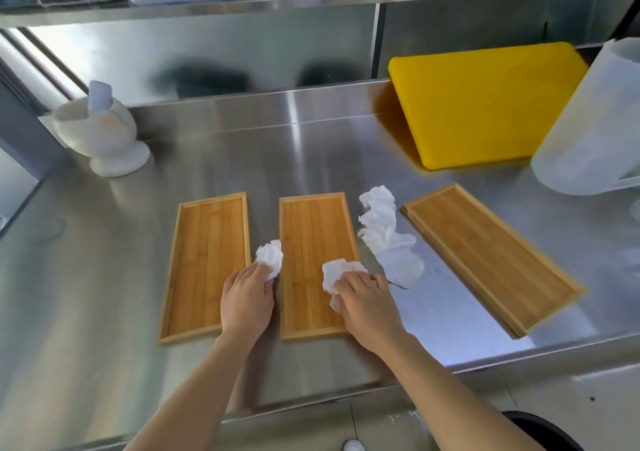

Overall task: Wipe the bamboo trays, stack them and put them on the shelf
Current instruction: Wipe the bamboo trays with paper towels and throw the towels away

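Three bamboo trays lie flat on the steel counter: a left tray (204, 260), a middle tray (313, 243) and a right tray (491, 260) turned at an angle. My left hand (247, 301) rests over the left tray's right edge, gripping a crumpled white tissue (270, 256). My right hand (367, 308) presses another white tissue (337, 277) onto the middle tray's right side. A longer loose tissue (388, 239) lies crumpled on the counter between the middle and right trays. The steel shelf (277, 2) runs above the counter.
A white mortar with pestle (100, 132) stands at the back left. A yellow cutting board (485, 104) leans against the back wall. A translucent plastic jug (595, 121) stands at the right. Containers and wooden items sit on the shelf.
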Demonstrator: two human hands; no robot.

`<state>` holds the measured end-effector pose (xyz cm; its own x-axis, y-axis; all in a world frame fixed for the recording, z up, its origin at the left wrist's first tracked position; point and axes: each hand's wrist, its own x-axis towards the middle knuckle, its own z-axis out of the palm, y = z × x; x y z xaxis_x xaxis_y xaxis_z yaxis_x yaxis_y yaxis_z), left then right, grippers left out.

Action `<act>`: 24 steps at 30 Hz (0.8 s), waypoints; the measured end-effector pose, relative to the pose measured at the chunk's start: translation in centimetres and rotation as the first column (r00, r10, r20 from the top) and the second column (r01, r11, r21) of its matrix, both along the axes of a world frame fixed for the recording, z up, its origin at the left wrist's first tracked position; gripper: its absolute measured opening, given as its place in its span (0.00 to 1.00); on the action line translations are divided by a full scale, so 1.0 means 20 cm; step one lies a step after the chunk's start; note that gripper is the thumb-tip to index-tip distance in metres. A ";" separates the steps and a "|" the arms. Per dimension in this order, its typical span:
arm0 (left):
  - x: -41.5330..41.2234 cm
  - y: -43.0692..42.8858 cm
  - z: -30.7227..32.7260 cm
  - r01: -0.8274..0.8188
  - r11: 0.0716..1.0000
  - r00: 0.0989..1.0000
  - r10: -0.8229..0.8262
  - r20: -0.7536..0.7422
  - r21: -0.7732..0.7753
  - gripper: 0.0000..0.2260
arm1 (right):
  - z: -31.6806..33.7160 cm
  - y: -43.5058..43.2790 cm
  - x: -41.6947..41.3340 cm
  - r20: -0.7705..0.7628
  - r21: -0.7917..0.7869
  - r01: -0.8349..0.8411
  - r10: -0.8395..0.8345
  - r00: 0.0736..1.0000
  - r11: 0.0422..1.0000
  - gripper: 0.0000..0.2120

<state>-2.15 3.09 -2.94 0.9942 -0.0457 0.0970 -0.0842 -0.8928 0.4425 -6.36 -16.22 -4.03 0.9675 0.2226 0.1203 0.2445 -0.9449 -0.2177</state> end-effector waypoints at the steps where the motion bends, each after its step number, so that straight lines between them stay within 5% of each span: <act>1: -0.01 -0.01 0.01 -0.036 0.999 0.999 0.036 0.017 -0.037 0.10 | 0.01 0.00 0.00 0.011 -0.005 -0.008 0.009 1.000 1.000 0.09; 4: -0.02 -0.04 0.05 -0.125 0.979 0.991 0.130 0.017 -0.160 0.06 | 0.05 -0.01 0.01 0.072 0.034 0.002 -0.005 0.997 0.999 0.09; 8: -0.01 -0.11 0.10 -0.150 0.928 0.988 0.157 -0.007 -0.342 0.06 | 0.18 -0.05 0.02 0.126 0.293 0.081 -0.123 0.984 0.953 0.16; 12: -0.01 -0.23 0.18 -0.039 0.898 0.997 0.064 0.044 -0.437 0.07 | 0.32 -0.18 0.06 0.222 0.430 0.164 -0.280 0.934 0.888 0.07; 18: 0.01 -0.41 0.23 0.040 0.959 0.988 0.005 0.155 -0.281 0.07 | 0.32 -0.44 0.12 0.208 0.342 0.370 -0.454 0.866 0.863 0.15; 20: 0.03 -0.48 0.23 0.055 0.974 0.982 -0.013 0.189 -0.219 0.04 | 0.26 -0.46 0.11 0.191 0.293 0.395 -0.458 0.868 0.871 0.18; 24: 0.10 -0.62 0.22 0.162 0.981 0.977 -0.145 0.159 -0.105 0.14 | 0.13 -0.46 0.08 0.172 0.137 0.365 -0.385 0.907 0.921 0.24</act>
<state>-0.08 -9.27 1.45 0.9500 -0.1762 0.2577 -0.2893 -0.8070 0.5148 -4.73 -25.33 -1.52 0.9331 -0.1750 0.3142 -0.0772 -0.9507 -0.3002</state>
